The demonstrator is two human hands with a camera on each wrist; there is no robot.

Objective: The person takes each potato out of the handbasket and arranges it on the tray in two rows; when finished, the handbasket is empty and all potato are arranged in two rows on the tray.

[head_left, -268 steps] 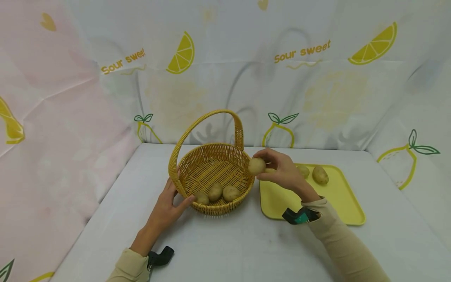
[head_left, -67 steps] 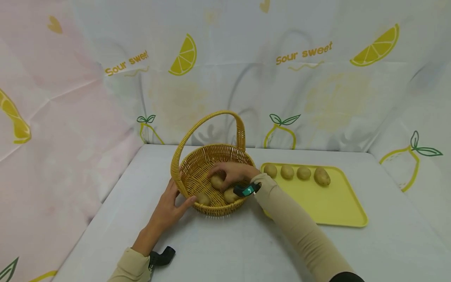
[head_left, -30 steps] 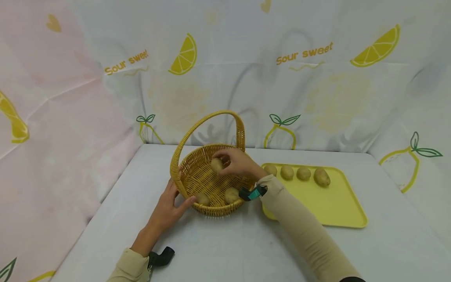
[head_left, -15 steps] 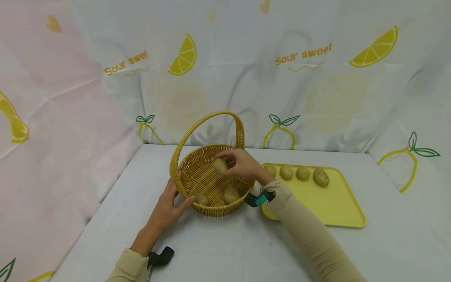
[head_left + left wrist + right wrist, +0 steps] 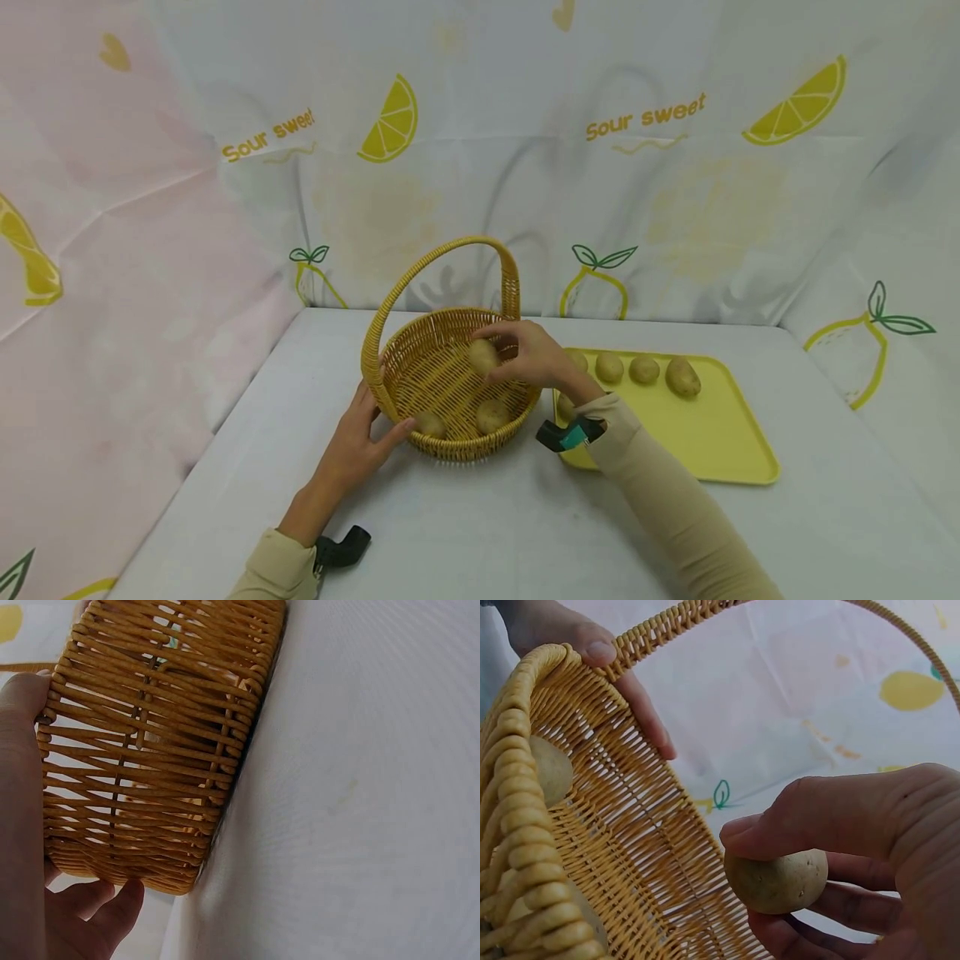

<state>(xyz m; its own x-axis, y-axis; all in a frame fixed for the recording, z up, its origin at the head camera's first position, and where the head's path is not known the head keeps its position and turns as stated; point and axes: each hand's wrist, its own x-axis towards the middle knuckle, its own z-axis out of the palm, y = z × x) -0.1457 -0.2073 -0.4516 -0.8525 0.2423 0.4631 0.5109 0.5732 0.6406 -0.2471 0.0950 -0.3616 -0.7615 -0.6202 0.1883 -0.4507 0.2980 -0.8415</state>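
Observation:
A round wicker basket (image 5: 431, 379) with a tall handle stands on the table. My left hand (image 5: 358, 437) grips its left side, thumb at the rim and fingers against the outer wall (image 5: 142, 750). Over the basket's right part, my right hand (image 5: 538, 360) holds a potato (image 5: 483, 357) between thumb and fingers; the right wrist view shows this potato (image 5: 776, 881) raised beside the wicker wall. Two more potatoes lie in the basket near its front rim, one at the left (image 5: 430, 424) and one at the right (image 5: 492, 415).
To the right of the basket is a yellow tray (image 5: 705, 437). Several potatoes line its back edge, including a longer one (image 5: 683, 377) at the right end. Another potato (image 5: 566, 407) near its left edge is partly hidden by the right wrist. A printed cloth (image 5: 480, 150) hangs behind the table.
My right hand reached into the basket, lifted a potato from between two others, and has drifted right with it. The left hand has kept its place on the basket.

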